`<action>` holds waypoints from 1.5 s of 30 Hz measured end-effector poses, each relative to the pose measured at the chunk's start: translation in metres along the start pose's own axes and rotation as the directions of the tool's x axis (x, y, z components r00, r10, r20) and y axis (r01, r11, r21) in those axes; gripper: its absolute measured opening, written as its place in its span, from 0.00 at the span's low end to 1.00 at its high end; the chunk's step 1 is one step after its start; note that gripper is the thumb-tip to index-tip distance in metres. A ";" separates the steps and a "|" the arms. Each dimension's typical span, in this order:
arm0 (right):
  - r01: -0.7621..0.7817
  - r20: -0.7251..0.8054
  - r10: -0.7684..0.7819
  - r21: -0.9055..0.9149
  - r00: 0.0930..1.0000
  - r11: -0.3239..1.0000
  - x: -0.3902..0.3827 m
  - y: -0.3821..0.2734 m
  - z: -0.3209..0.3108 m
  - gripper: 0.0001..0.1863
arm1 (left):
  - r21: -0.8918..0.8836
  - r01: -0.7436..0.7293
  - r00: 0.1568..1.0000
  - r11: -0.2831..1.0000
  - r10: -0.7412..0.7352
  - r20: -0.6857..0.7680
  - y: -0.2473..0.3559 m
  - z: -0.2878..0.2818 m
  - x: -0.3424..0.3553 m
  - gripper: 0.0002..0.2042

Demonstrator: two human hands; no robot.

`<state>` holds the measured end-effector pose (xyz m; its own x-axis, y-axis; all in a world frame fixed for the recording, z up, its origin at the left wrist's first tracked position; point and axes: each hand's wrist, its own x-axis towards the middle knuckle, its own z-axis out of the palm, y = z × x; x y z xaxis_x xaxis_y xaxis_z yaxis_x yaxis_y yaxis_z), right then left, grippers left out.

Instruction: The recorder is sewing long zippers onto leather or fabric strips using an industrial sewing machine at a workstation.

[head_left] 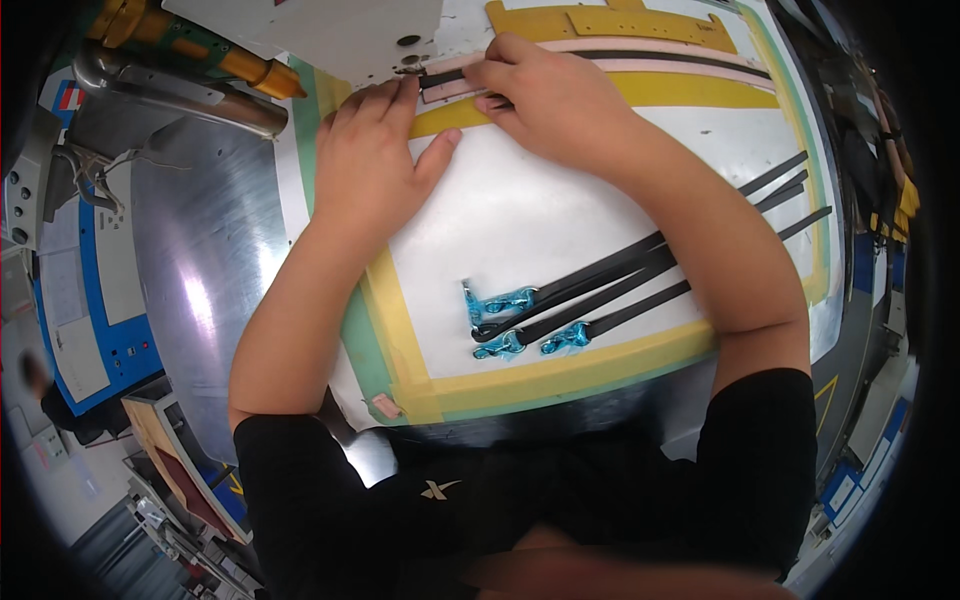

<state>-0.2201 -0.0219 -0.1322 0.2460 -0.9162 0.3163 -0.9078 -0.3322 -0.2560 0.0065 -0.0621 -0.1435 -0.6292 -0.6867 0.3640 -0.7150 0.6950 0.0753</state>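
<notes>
At the far side of the work surface, a narrow black strap [680, 61] runs along a pink-edged curved strip [735, 69]. My right hand [555, 105] pinches the strap near its left end, thumb and index finger curled around it. Flat beside that end lies my left hand [368, 165], its thumb apart and fingertips touching or close to the strap's tip. Nearer to me rest several black straps [600, 275] whose left ends carry metal clasps [500, 345] wrapped in blue film. My right forearm crosses over these straps and hides part of them.
Mustard-coloured curved pieces [655, 28] lie beyond and below the strip. White sheet [520, 200] covers the table, bordered by yellow and green tape [480, 385]. A metal pipe [200, 95] and a brass-coloured nozzle [250, 68] jut in at upper left. A person [60, 395] is at far left.
</notes>
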 end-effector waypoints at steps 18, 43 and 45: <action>0.023 -0.047 -0.023 -0.002 0.999 1.000 0.000 0.001 0.003 0.11 | 0.003 0.002 0.997 1.000 -0.002 0.071 0.008 -0.008 0.003 0.31; -0.012 -0.043 0.010 -0.046 0.999 0.999 0.000 -0.005 0.005 0.10 | 0.002 -0.004 0.998 1.000 0.004 0.065 0.009 -0.006 0.004 0.32; -0.008 -0.038 0.006 -0.044 0.999 0.999 0.000 -0.007 0.003 0.10 | 0.000 0.000 0.997 1.000 0.000 0.079 0.009 -0.007 0.004 0.32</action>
<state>-0.2129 -0.0203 -0.1331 0.2277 -0.9090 0.3490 -0.9238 -0.3149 -0.2176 -0.0005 -0.0574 -0.1345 -0.6516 -0.7012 0.2894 -0.7148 0.6953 0.0754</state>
